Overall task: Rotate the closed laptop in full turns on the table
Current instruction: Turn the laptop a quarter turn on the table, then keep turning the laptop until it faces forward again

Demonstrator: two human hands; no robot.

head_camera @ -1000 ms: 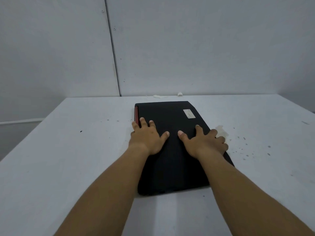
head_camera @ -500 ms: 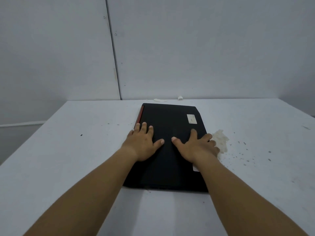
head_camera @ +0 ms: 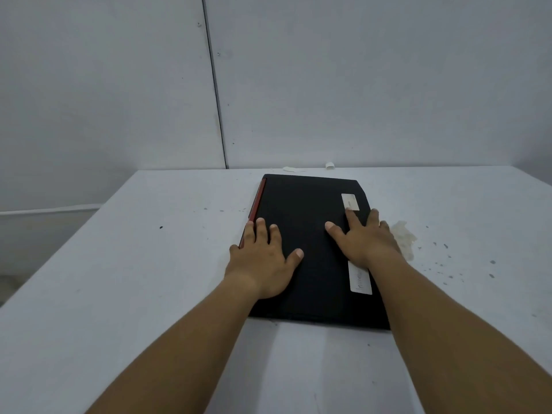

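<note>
A closed black laptop [head_camera: 307, 204] with a red strip along its left edge lies on the white table [head_camera: 149, 264], long side pointing away from me. My left hand [head_camera: 263, 258] lies flat on its left part, fingers spread, fingertips over the red edge. My right hand [head_camera: 364, 240] lies flat on its right part, fingers spread, just below a small white sticker [head_camera: 350, 201]. A longer white label [head_camera: 360, 279] shows beside my right wrist. Neither hand wraps around the laptop.
A pale dried stain [head_camera: 404, 237] and dark specks mark the table right of the laptop. Small white scraps [head_camera: 329, 165] lie at the table's far edge against the grey wall. The table's left edge drops off at the left.
The laptop has turned clockwise under my palms: its near end swung left and its far end right. The long white label has come into sight by my right wrist.
</note>
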